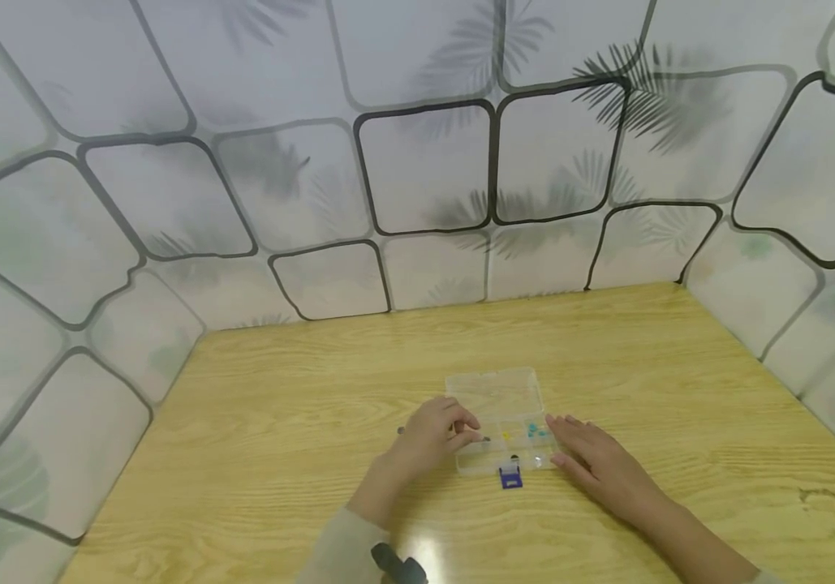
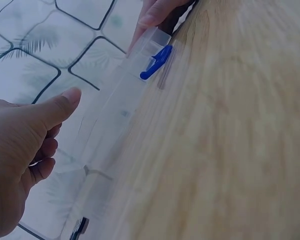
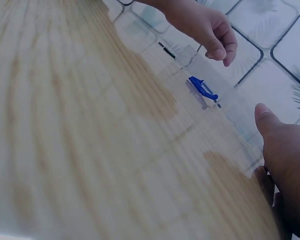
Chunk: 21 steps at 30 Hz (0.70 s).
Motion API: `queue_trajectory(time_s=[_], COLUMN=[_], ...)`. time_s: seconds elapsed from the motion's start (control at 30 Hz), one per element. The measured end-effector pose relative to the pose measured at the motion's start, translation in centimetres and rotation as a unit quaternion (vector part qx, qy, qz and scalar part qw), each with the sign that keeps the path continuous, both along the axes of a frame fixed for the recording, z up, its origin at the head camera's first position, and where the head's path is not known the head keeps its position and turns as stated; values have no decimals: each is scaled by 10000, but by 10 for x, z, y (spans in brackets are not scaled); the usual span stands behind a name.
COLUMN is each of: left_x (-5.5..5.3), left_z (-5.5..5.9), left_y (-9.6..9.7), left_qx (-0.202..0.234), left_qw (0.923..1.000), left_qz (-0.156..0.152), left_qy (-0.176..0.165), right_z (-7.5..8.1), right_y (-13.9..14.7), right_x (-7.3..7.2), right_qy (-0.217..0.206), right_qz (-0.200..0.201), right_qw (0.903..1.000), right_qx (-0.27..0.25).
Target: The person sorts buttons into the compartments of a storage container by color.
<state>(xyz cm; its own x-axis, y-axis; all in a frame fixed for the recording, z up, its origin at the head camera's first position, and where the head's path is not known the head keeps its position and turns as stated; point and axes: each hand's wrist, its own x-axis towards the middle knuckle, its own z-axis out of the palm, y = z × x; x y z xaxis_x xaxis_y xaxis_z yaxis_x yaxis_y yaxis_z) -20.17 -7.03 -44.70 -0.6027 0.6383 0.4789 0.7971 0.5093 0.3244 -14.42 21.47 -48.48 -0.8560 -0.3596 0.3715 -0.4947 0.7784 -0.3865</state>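
A clear plastic compartment box [image 1: 470, 465] lies on the table with its clear lid [image 1: 493, 391] raised at the back. Inside are small yellow pieces [image 1: 506, 435] and turquoise pieces [image 1: 536, 430]. A blue latch [image 1: 510, 477] hangs at the front side. My left hand [image 1: 433, 434] hovers over the left compartment, fingers loosely bent, thumb apart from them in the left wrist view; nothing shows in its grasp. A small dark piece [image 1: 486, 439] is just past its fingertips. My right hand [image 1: 600, 464] touches the box's right end with fingers nearly straight.
The box stands on a wood-grain table [image 1: 300, 414]. A small dark object [image 2: 79, 229] lies by the box's left end, partly behind my left hand in the head view. Patterned white curtains [image 1: 424, 178] enclose the table's back and sides.
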Motion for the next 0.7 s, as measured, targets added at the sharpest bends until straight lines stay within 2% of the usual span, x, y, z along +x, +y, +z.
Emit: queue_trajectory(time_s=[0.2,0.47,0.7], left_x=[4,6,2], left_z=[0,-2,3], left_y=[-11,-36,-60], left_qx=[49,44,23], left_qw=[9985,9974,9913], left_qz=[282,476,738], left_qy=[-477,-546,-1088], right_z=[1,1,0], right_y=[0,-1,-1], right_x=[0,0,0], right_qy=[-30,-29,-26], right_qz=[-2,25,-7], right_qw=[10000,10000,10000], right_qx=[15,18,45])
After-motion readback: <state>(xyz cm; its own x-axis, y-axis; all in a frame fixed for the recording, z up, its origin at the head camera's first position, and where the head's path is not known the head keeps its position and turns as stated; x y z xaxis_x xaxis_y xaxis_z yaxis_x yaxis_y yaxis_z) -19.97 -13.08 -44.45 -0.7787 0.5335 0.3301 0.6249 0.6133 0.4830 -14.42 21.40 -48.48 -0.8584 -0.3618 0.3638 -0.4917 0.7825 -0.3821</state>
